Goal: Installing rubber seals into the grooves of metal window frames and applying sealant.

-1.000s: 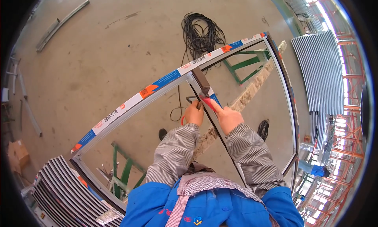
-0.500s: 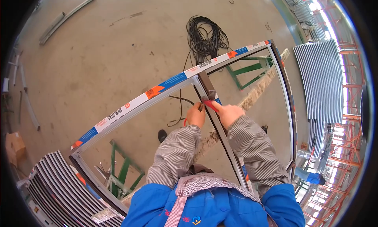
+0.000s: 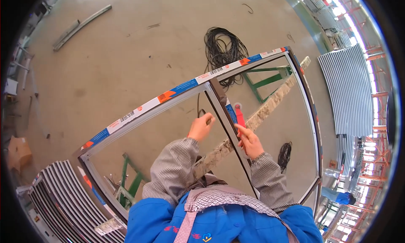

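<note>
A large window frame (image 3: 147, 110), its far edge wrapped in printed blue, white and orange film, stretches across in front of me with a brown middle bar (image 3: 219, 92). Left of that bar, my left hand (image 3: 201, 126) is closed with a thin black rubber strip (image 3: 202, 112) at its fingertips. My right hand (image 3: 251, 144) lies over the middle bar's right side. In it is a red roller tool (image 3: 239, 116) with a round pale wheel at its far end. The tool points away from me, and my fingers hide its lower part.
Stone-patterned support bars (image 3: 270, 105) on green trestles (image 3: 263, 83) carry the frame. A coil of black strip (image 3: 225, 49) lies on the floor beyond it. Stacked profiles (image 3: 69, 196) stand at lower left, beside a cardboard box (image 3: 20, 153). Another person (image 3: 344, 198) is far right.
My hands have moved apart and nearer to me, away from the middle bar's far end. The red roller tool now shows its wheel. My view has shifted slightly.
</note>
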Tool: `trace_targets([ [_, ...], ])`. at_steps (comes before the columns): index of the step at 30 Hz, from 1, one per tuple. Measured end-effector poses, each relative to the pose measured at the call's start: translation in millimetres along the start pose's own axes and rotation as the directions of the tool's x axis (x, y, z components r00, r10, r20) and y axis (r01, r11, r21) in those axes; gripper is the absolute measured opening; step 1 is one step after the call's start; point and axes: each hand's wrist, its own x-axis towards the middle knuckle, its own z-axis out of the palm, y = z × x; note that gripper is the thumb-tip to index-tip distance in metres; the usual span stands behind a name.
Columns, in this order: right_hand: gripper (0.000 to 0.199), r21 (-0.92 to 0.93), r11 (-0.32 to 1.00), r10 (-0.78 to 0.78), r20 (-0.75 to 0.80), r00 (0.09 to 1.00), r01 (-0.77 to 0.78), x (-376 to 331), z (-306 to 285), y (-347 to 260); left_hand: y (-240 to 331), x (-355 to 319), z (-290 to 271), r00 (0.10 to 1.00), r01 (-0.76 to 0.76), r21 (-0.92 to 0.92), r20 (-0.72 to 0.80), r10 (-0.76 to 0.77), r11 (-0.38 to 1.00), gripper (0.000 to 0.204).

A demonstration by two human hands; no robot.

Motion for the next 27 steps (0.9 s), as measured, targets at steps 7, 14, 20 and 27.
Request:
trace_targets([
  [7, 0.033, 0.311, 0.809, 0.272, 0.555, 0.786, -0.499, 5, 42, -17, 78, -111, -31, 0.873, -0.426, 0.413, 0.42, 0.246, 0.805, 0.013],
  [14, 0.021, 0.668, 0.675, -0.129, 0.525, 0.841, -0.313, -17, 74, -46, 86, -199, -33, 0.924, -0.363, 0.288, -0.007, 0.381, 0.886, 0.021],
  [20, 0.009, 0.504, 0.847, -0.488, 0.614, 0.62, 0.167, -55, 54, -97, 118, -270, -80, 0.83, -0.183, -0.533, -0.534, -0.16, 0.826, 0.031],
  [27, 0.008, 0.35, 0.64, -0.673, 0.685, 0.28, 0.684, -105, 73, -125, 153, -269, -116, 0.965, 0.021, -0.51, -0.214, -0.15, 0.86, 0.029],
])
